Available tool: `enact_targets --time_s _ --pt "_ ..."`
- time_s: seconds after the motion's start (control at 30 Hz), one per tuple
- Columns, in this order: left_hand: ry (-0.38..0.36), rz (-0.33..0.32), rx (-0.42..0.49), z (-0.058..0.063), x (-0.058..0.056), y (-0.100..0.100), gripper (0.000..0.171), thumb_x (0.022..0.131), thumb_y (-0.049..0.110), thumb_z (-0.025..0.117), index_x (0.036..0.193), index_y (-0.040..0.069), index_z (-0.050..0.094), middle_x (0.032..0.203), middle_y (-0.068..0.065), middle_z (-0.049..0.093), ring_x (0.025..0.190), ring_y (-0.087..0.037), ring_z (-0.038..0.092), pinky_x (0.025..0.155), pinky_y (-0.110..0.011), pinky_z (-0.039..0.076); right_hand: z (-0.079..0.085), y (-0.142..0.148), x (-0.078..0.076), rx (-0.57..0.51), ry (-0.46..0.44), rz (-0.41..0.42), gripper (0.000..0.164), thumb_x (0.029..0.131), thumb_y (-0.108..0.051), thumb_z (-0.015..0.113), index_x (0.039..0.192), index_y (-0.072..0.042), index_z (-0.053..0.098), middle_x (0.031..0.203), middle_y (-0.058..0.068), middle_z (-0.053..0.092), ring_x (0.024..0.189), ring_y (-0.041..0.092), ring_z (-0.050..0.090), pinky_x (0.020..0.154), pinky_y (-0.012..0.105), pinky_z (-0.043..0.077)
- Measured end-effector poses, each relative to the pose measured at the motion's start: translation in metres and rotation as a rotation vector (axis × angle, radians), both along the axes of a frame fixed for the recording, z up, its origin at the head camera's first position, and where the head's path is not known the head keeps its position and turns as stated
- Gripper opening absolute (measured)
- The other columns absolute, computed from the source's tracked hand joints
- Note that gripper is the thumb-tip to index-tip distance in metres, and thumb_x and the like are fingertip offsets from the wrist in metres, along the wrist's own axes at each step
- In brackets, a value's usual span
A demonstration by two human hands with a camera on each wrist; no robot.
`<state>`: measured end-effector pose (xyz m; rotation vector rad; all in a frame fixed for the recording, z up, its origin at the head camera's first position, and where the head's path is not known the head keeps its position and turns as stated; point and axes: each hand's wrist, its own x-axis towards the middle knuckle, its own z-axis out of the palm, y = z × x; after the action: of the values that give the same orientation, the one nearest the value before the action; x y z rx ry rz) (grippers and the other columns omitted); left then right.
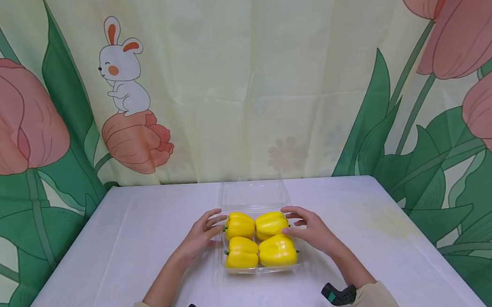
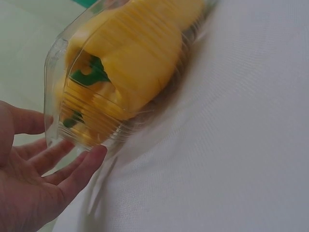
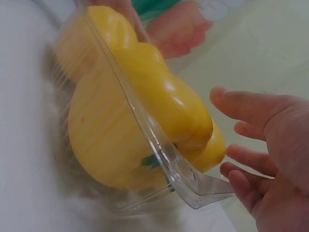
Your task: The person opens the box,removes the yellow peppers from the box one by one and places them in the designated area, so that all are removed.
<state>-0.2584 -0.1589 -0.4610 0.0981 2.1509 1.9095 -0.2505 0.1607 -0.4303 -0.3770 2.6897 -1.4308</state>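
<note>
Clear box (image 1: 259, 270) with four yellow peppers (image 1: 278, 251) lies on table (image 1: 108, 256) between my left hand (image 1: 199, 237) and right hand (image 1: 311, 228), open lid (image 1: 253, 193) on far side. Fingers of both apart, gripping nothing; cannot tell which hand nearer.

No text, label, brand, number or sign can be read anywhere in the 3 views.
</note>
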Motion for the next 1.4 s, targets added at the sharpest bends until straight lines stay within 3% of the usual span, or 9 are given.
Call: enact_targets --time_s 0.37,0.83,1.0,1.13,1.4 --pt "0.004 0.002 -0.003 -0.001 -0.001 0.000 0.054 0.097 0.016 0.057 0.147 0.020 0.037 0.146 -0.007 0.050 0.127 -0.030 0.054 0.087 -0.039 0.058 0.000 -0.008 -0.005 0.068 0.004 -0.029 0.051 0.082 -0.027 0.077 0.130 -0.018 0.059 0.134 0.004 0.059 0.122 0.028 0.054 0.091 0.030 0.047" --pt "0.008 0.002 -0.006 0.001 0.001 0.002 0.052 0.098 0.013 0.054 0.147 0.019 0.036 0.146 -0.008 0.049 0.126 -0.031 0.053 0.085 -0.039 0.059 0.004 -0.014 -0.005 0.109 -0.018 -0.073 0.052 0.081 -0.031 0.077 0.129 -0.021 0.059 0.132 0.003 0.060 0.118 0.027 0.054 0.087 0.030 0.048" --pt "0.013 0.001 -0.001 0.001 0.001 0.001 0.053 0.098 0.013 0.054 0.147 0.018 0.036 0.146 -0.009 0.049 0.127 -0.032 0.053 0.085 -0.040 0.059 0.008 -0.017 -0.005 0.095 -0.015 -0.089 0.050 0.082 -0.026 0.077 0.128 -0.019 0.060 0.132 0.006 0.060 0.113 0.028 0.056 0.091 0.038 0.054" --pt "0.012 0.001 -0.001 -0.001 0.000 0.001 0.052 0.098 0.013 0.054 0.147 0.019 0.036 0.146 -0.009 0.049 0.126 -0.032 0.054 0.085 -0.040 0.059 0.007 -0.019 -0.005 0.094 0.005 -0.074 0.050 0.082 -0.024 0.077 0.128 -0.016 0.059 0.133 0.006 0.059 0.119 0.028 0.055 0.101 0.046 0.050" --pt "0.011 -0.010 0.001 -0.001 0.000 0.000 0.053 0.098 0.015 0.055 0.147 0.019 0.035 0.147 -0.009 0.048 0.127 -0.032 0.053 0.084 -0.040 0.059 0.005 -0.021 -0.007 0.121 0.003 -0.062 0.053 0.080 -0.020 0.078 0.129 -0.016 0.058 0.136 0.006 0.056 0.123 0.029 0.055 0.104 0.047 0.047"
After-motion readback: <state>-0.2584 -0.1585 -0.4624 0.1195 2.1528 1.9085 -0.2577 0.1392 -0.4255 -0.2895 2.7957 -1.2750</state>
